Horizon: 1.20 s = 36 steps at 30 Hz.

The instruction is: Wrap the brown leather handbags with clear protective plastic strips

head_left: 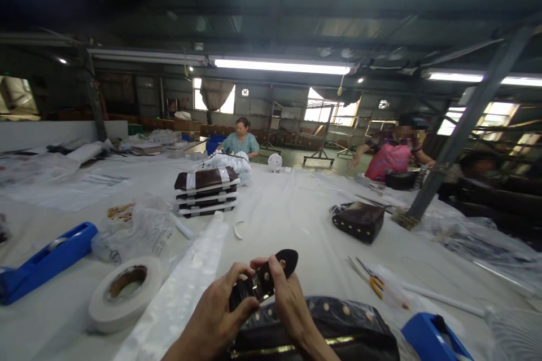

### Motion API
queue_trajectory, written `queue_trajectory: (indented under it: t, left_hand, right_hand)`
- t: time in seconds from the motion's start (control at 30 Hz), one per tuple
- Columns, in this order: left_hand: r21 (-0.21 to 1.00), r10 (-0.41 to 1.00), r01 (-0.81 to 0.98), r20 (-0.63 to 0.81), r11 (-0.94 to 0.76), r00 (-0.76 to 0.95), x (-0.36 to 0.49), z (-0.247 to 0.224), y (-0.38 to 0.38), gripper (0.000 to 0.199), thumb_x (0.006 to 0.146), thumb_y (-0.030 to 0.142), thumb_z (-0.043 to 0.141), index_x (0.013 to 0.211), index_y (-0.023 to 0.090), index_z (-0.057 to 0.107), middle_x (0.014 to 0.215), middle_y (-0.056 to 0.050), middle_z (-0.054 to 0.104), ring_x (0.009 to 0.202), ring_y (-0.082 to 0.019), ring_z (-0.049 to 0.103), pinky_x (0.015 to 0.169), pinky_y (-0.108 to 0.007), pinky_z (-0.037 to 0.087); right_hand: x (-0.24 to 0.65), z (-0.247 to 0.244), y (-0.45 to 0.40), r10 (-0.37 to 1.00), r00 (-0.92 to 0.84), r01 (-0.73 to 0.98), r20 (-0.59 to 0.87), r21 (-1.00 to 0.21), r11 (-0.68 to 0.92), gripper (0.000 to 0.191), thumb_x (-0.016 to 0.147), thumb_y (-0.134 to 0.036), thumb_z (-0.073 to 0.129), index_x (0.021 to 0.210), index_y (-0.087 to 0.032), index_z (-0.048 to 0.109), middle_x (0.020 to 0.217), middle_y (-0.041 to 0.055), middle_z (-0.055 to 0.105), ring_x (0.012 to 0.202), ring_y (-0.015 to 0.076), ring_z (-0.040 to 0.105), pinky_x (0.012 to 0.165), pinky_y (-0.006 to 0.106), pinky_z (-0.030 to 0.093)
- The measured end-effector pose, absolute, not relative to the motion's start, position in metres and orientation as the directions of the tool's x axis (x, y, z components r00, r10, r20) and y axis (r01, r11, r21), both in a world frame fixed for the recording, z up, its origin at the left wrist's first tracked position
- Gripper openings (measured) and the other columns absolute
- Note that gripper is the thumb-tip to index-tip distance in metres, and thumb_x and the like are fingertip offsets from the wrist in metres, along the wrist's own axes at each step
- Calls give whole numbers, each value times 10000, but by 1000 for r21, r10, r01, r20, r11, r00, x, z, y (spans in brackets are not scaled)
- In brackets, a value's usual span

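My left hand (214,310) is closed around one end of a dark strap (289,260) with a pale metal buckle and round studs. My right hand (292,307) pinches the same strap close to its rounded tip, thumb on top. Directly below both hands lies a dark brown handbag (364,330) with gold studs and a gold zipper (271,350). Part of the bag is hidden by my right wrist, and I cannot tell where the strap joins it. A pair of yellow-handled scissors (376,286) lies to the right.
At left are a roll of white tape (99,304), a blue tape dispenser (51,262) and a plastic bag (148,231). A stack of wrapped dark bags (207,180) stands ahead, another studded bag (359,220) right of it. A second blue dispenser (432,338) sits near right. Two co-workers stand across the table.
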<state>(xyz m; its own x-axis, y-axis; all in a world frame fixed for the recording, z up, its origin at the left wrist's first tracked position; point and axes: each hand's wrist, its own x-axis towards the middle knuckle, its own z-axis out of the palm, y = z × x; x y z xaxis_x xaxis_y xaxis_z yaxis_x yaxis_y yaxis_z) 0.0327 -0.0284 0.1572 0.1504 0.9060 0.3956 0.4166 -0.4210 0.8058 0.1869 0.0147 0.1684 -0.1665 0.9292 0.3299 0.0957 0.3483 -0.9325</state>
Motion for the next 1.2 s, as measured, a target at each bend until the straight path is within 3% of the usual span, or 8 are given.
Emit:
queue_trajectory:
  t: [0.2,0.3,0.43,0.6,0.73,0.83,1.07,1.2]
  left_hand:
    - [753,889,473,403,-458,218,41,173,-27,152,882,299,547,1006,259,626,994,-12,654,918,-190,602,815,-245,428]
    - [760,898,479,391,-439,203,49,177,-26,92,856,275,567,919,233,619,923,-11,660,854,-186,600,767,-242,428]
    - [827,937,441,314,-349,153,55,174,-26,64,842,271,566,820,211,574,754,9,648,690,-162,585,647,-227,421]
    - [878,929,310,326,-366,173,53,173,-24,51,790,181,560,758,208,531,1099,-29,672,949,-192,621,837,-226,450]
    - [882,932,305,324,-360,163,52,175,-20,73,769,159,547,754,217,507,1153,-27,662,975,-199,626,882,-245,447]
    - [888,931,286,324,-361,170,52,177,-20,76,756,158,535,739,214,487,1095,-33,672,980,-205,614,852,-245,450]
    - [840,962,476,264,-261,62,42,165,-18,41,718,172,523,707,200,495,609,45,521,593,-133,469,562,-227,332]
    - [898,973,376,222,-229,64,33,161,-16,107,742,205,565,694,195,470,596,45,491,612,-133,459,574,-224,332]
  right_hand:
    - [189,168,9,941,-108,10,320,-946,323,623,846,-698,434,958,-161,729,906,97,732,868,242,672,793,319,521]
    - [184,172,3,925,-74,-19,372,-928,371,551,854,-658,474,929,-178,735,994,94,727,967,245,663,866,311,510]
    - [181,165,6,926,-15,-21,376,-926,376,576,863,-659,446,846,-161,735,879,101,736,862,242,679,787,302,525]
    - [182,155,11,975,10,-49,223,-974,223,631,819,-703,471,723,-122,700,621,82,677,604,216,630,548,276,487]
    - [178,158,8,983,29,-134,180,-974,182,627,829,-695,461,788,-125,719,702,92,708,700,239,663,668,298,522]
    - [174,160,6,982,71,-159,178,-969,187,616,839,-681,456,802,-132,733,770,108,732,773,256,683,755,319,534]
    - [172,167,9,964,176,-212,198,-949,234,626,816,-709,479,797,-130,715,944,162,741,830,284,711,736,353,575]
    - [185,179,15,980,-37,-150,198,-970,190,644,833,-709,463,964,-125,699,934,166,735,843,294,709,721,379,577]
